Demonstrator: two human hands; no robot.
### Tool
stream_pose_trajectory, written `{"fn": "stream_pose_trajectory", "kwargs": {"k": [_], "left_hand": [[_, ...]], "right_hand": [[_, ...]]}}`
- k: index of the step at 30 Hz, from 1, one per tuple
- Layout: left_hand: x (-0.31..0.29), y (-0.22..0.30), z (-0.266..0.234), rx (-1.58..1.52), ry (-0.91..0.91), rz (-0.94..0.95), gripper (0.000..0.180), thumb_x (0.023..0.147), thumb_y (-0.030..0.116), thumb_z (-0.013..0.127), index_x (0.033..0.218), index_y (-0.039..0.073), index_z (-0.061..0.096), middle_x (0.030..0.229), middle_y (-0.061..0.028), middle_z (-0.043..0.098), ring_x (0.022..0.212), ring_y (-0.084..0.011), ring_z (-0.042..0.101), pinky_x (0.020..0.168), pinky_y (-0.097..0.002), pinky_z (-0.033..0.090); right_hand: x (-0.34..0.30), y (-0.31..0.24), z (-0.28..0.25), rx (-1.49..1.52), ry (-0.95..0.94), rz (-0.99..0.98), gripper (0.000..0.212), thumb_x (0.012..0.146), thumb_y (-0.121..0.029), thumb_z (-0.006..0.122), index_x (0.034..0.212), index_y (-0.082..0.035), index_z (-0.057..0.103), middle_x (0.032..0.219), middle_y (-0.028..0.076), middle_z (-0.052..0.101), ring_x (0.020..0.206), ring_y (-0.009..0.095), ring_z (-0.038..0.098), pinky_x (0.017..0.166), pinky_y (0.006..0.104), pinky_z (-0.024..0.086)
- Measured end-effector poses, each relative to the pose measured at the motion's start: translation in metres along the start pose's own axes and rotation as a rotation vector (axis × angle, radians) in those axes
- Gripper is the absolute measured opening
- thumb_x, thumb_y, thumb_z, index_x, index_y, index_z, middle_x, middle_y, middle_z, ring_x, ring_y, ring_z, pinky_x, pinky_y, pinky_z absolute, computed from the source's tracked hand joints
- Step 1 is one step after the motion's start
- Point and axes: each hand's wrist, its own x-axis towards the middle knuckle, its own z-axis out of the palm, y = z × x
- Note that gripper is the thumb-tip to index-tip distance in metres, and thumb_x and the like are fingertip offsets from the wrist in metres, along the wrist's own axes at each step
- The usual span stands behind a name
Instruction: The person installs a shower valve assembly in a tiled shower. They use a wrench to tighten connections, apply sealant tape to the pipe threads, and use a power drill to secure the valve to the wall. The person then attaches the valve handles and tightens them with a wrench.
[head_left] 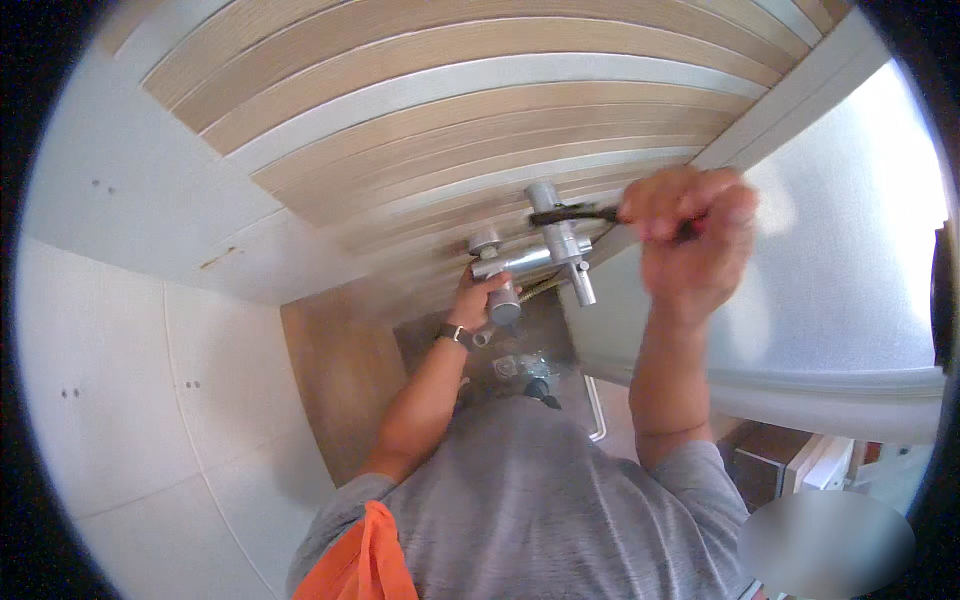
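Right hand: the right hand (690,235) was closed in a fist around the handle of a dark tool (575,214), raised in front of the frosted pane (840,260).
Tool: its dark head met the upper stem of the tap (545,250), just below the stem's top end; whether it gripped the stem or only touched it could not be told.
Left hand: the left hand (478,298) was wrapped around the lower left part of the tap, fingers closed on the metal beside a round knob (485,243). A dark watch (455,335) sat on that wrist.
Tap: a silver fitting with a horizontal body and short tubes going up and down, held between the two hands against the striped wood-and-white wall (450,110).
Hose: a thin metal hose (540,288) ran from under the tap's body.
Below the tap: small metal parts (520,365) lay on a dark patch of floor, too blurred to name.
Surroundings: white panels (130,380) stood to the left, a brown wood panel (340,380) beside them.
Clothing: a grey shirt (540,500) filled the lower middle, with an orange cloth (365,560) at its left edge.
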Motion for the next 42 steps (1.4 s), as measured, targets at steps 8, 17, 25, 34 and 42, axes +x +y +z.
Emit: {"fn": "stream_pose_trajectory", "kwargs": {"k": [8, 17, 25, 34, 42], "left_hand": [[0.012, 0.0, -0.003, 0.002, -0.061, 0.095, 0.053, 0.081, 0.007, 0.079, 0.127, 0.009, 0.051, 0.106, -0.0078, 0.067, 0.082, -0.0212, 0.069, 0.067, -0.0366, 0.058], [0.016, -0.007, -0.009, 0.01, -0.075, 0.071, 0.05, 0.083, 0.008, 0.077, 0.126, 0.008, 0.051, 0.105, -0.0072, 0.067, 0.088, -0.022, 0.068, 0.074, -0.0374, 0.057], [0.031, -0.03, -0.021, 0.194, -0.003, 0.032, 0.033, 0.081, 0.016, 0.082, 0.106, 0.01, 0.062, 0.087, -0.0057, 0.067, 0.074, -0.0194, 0.064, 0.065, -0.0361, 0.053], [0.012, -0.015, 0.012, -0.057, 0.075, -0.094, 0.041, 0.075, 0.004, 0.081, 0.11, 0.004, 0.059, 0.092, -0.0097, 0.067, 0.074, -0.0232, 0.067, 0.06, -0.0371, 0.056], [0.014, 0.003, 0.001, -0.172, 0.178, 0.003, 0.046, 0.085, 0.022, 0.076, 0.12, 0.006, 0.051, 0.095, -0.0114, 0.061, 0.069, -0.0282, 0.067, 0.057, -0.0412, 0.057]], "right_hand": [[-0.068, 0.134, 0.035, -0.527, 0.055, 0.418, 0.043, 0.104, -0.038, 0.053, 0.077, -0.004, 0.05, 0.06, 0.006, 0.055, 0.058, 0.014, 0.054, 0.056, 0.0293, 0.045], [-0.087, 0.175, 0.022, -0.669, 0.101, 0.409, 0.039, 0.099, -0.037, 0.063, 0.08, -0.003, 0.056, 0.061, 0.006, 0.057, 0.056, 0.013, 0.056, 0.056, 0.0283, 0.047], [-0.122, 0.207, 0.079, -1.077, -0.494, 0.415, 0.039, 0.088, -0.038, 0.074, 0.097, -0.002, 0.063, 0.08, 0.016, 0.067, 0.076, 0.034, 0.067, 0.069, 0.0431, 0.053], [-0.297, 0.391, 0.034, -1.641, -1.172, 0.568, 0.032, 0.094, -0.023, 0.054, 0.119, -0.008, 0.067, 0.12, 0.015, 0.068, 0.108, 0.034, 0.065, 0.088, 0.0549, 0.05], [-0.177, 0.252, 0.173, -1.13, -1.323, 0.426, 0.03, 0.091, -0.022, 0.057, 0.116, -0.006, 0.065, 0.101, 0.018, 0.071, 0.091, 0.038, 0.07, 0.076, 0.0496, 0.057]]}}
